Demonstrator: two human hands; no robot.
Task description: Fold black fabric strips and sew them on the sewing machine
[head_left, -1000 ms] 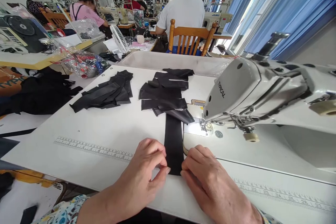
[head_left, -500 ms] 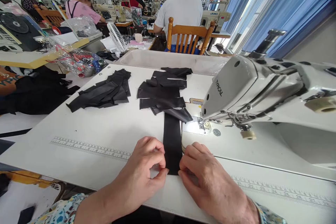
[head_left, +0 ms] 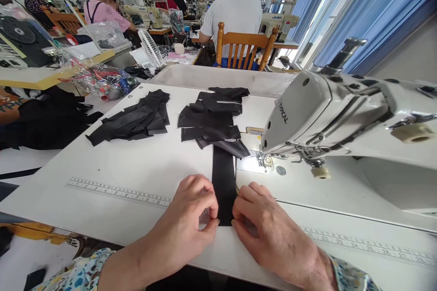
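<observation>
A black fabric strip [head_left: 223, 186] lies lengthwise on the white sewing table, its near end between my hands. My left hand [head_left: 191, 213] pinches the strip's near left corner between thumb and forefinger. At the near right corner, my right hand [head_left: 269, 227] is closed in a like pinch. The strip's far end passes under a row of overlapping black fabric pieces [head_left: 211, 118]. Just right of the strip stands the sewing machine [head_left: 300, 113], with its presser foot [head_left: 261, 159] over the bright needle plate [head_left: 249, 163].
A second pile of black pieces [head_left: 136, 116] lies at the table's left. A printed ruler [head_left: 119, 193] crosses the near tabletop. Beyond the far edge are a pale trough [head_left: 191, 72] and a wooden chair [head_left: 246, 45]. A person in a white shirt [head_left: 235, 13] sits there.
Both hands keep their pinch on the strip's near end, with only a slight shift of the left fingers. The whole view has moved very slightly.
</observation>
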